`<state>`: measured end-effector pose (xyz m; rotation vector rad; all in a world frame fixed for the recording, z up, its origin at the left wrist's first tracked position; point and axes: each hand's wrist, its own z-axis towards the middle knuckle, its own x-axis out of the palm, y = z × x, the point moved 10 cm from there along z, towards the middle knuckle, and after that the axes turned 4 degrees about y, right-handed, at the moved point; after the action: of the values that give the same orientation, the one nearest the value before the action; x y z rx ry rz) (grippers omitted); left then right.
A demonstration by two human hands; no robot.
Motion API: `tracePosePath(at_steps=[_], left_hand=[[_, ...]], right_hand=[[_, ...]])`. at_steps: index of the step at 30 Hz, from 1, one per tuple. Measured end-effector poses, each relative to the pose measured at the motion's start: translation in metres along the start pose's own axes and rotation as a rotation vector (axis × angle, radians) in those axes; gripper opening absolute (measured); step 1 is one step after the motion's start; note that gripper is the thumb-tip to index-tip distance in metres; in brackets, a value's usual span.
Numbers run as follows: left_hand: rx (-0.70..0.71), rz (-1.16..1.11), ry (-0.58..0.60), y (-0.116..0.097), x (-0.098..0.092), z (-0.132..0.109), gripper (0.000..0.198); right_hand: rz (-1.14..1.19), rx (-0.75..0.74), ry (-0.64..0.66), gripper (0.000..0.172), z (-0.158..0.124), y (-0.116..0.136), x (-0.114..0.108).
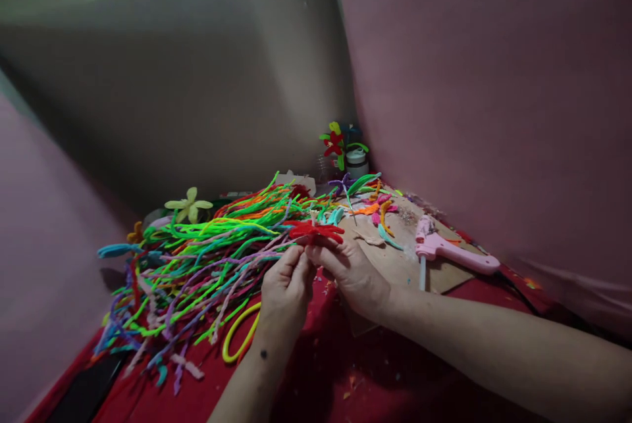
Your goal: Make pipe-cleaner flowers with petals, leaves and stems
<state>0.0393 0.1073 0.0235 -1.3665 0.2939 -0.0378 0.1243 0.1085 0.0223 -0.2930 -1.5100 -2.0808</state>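
A red pipe-cleaner flower (316, 232) with a pale centre sticking up is held between my two hands, over the near edge of the pipe-cleaner heap. My left hand (289, 278) pinches it from below on the left, thumb and fingers pressed together. From the right, my right hand (353, 275) grips the flower's underside, its fingertips meeting those of the left. What exactly the fingertips press on under the petals is hidden. A large heap of coloured pipe cleaners (212, 258) spreads to the left of my hands.
A pink glue gun (451, 252) with a glue stick lies on a cardboard sheet (395, 265) at right. Behind are a lidded jar (356, 163) and finished flowers (334, 143). A pale yellow flower (188, 204) stands at left. A dark flat object (86, 387) lies front left.
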Motion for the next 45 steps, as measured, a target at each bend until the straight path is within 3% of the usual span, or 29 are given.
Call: tracePosePath(at_steps=[7, 11, 15, 18, 22, 26, 30, 34, 38, 41, 45], left_hand=[[-0.153, -0.343, 0.109, 0.010, 0.013, -0.002, 0.026], [-0.218, -0.501, 0.174, 0.014, 0.019, -0.003, 0.022], [-0.235, -0.619, 0.221, 0.017, 0.021, -0.005, 0.022], [-0.232, -0.586, 0.281, 0.017, 0.023, -0.006, 0.023], [-0.179, -0.345, 0.260, 0.014, 0.018, -0.005, 0.018], [0.119, 0.308, 0.053, -0.009, 0.003, -0.002, 0.015], [0.361, 0.908, -0.140, -0.024, 0.005, -0.009, 0.012], [0.502, 1.096, -0.182, -0.028, 0.011, -0.013, 0.016], [0.500, 0.931, -0.188, -0.033, 0.002, -0.013, 0.015], [0.333, 0.649, -0.124, -0.024, -0.007, -0.006, 0.013], [0.039, 0.117, -0.005, 0.002, -0.005, 0.001, 0.020]], right_hand=[[0.052, 0.056, -0.037, 0.028, 0.001, -0.014, -0.005], [0.134, 0.082, -0.079, 0.023, 0.001, -0.019, -0.009], [0.276, 0.118, 0.003, 0.016, 0.001, -0.019, 0.002], [0.288, 0.090, 0.061, 0.013, 0.000, -0.014, 0.007], [0.255, 0.098, -0.016, 0.013, 0.001, -0.019, -0.005], [0.257, 0.151, -0.134, 0.018, -0.001, -0.029, -0.018], [0.248, 0.186, -0.201, 0.017, -0.004, -0.034, -0.022], [0.202, 0.214, -0.231, 0.020, -0.007, -0.035, -0.023], [0.121, 0.083, -0.115, 0.023, -0.003, -0.017, -0.012], [0.080, -0.017, 0.023, 0.021, 0.001, -0.006, 0.001], [0.001, 0.030, -0.003, 0.024, 0.003, -0.015, -0.004]])
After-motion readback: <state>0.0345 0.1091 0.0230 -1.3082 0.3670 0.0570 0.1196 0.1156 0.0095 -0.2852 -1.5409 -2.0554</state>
